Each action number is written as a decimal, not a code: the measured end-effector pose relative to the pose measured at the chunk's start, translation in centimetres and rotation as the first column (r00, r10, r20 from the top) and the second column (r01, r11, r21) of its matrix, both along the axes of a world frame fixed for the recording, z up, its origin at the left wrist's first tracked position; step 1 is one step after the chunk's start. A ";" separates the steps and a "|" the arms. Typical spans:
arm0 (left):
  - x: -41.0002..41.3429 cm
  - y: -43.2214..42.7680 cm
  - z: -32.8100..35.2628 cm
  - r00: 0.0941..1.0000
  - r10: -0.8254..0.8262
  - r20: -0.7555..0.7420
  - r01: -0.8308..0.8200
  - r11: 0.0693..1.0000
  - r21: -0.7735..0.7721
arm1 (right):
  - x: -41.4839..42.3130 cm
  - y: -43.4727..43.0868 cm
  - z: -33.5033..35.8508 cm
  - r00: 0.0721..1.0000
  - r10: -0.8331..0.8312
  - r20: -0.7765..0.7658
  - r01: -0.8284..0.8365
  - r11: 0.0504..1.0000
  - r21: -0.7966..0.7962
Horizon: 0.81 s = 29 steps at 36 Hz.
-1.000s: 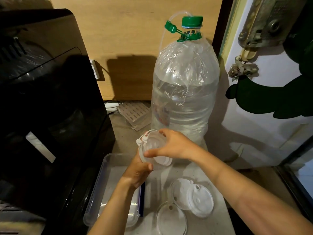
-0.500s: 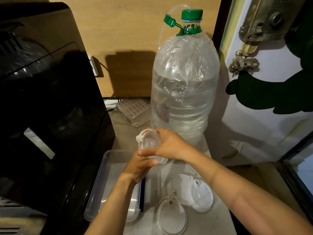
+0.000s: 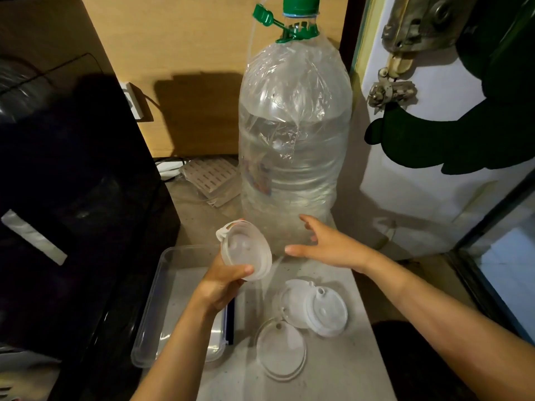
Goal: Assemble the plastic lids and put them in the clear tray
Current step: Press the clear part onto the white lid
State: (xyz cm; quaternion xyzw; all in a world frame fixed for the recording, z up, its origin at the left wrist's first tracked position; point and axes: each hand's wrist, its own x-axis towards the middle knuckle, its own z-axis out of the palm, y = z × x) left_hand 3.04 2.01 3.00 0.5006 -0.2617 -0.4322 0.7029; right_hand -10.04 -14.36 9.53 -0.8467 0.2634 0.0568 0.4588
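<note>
- A black appliance [image 3: 72, 198] fills the left edge, just beside the clear tray [image 3: 162, 287], which lies on the counter [image 3: 324, 380] with its near end hidden by the left forearm.
- The left hand [image 3: 220, 285] is closed around the rim of the assembled lid [image 3: 246, 250], thumb on the front edge, holding it tilted above the tray's far end.
- The right hand [image 3: 327, 241], which was pressing on that lid half a second ago, has let go; it now hangs open and empty, fingers spread, just in front of the big water bottle [image 3: 292, 146].
- That release suggests the press-fit is finished, so this lid is likely ready to go down into the tray.
- Right of the tray, two white lids [image 3: 315, 308] overlap on the counter, and a clear disc [image 3: 280, 348] lies touching them nearer the camera, still to be assembled.
</note>
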 end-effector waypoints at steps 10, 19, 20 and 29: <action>-1.1 -0.2 -1.2 0.998 -0.054 -0.036 0.055 0.998 0.043 | -5.9 -0.5 -7.1 0.967 -0.053 -0.250 0.020 0.991 -0.132; -2.1 -0.2 -0.9 0.994 -0.107 0.016 0.106 0.992 0.073 | -7.1 2.3 -10.6 0.941 -0.079 -0.329 -0.020 0.957 -0.288; -2.1 -0.1 -1.0 0.994 -0.106 0.013 0.104 0.992 0.077 | -7.1 2.5 -10.8 0.941 -0.081 -0.328 -0.019 0.957 -0.291; -2.3 0.2 -1.3 0.994 -0.112 0.008 0.110 0.987 0.119 | -6.8 3.3 -11.6 0.955 -0.131 -0.266 0.035 0.941 -0.337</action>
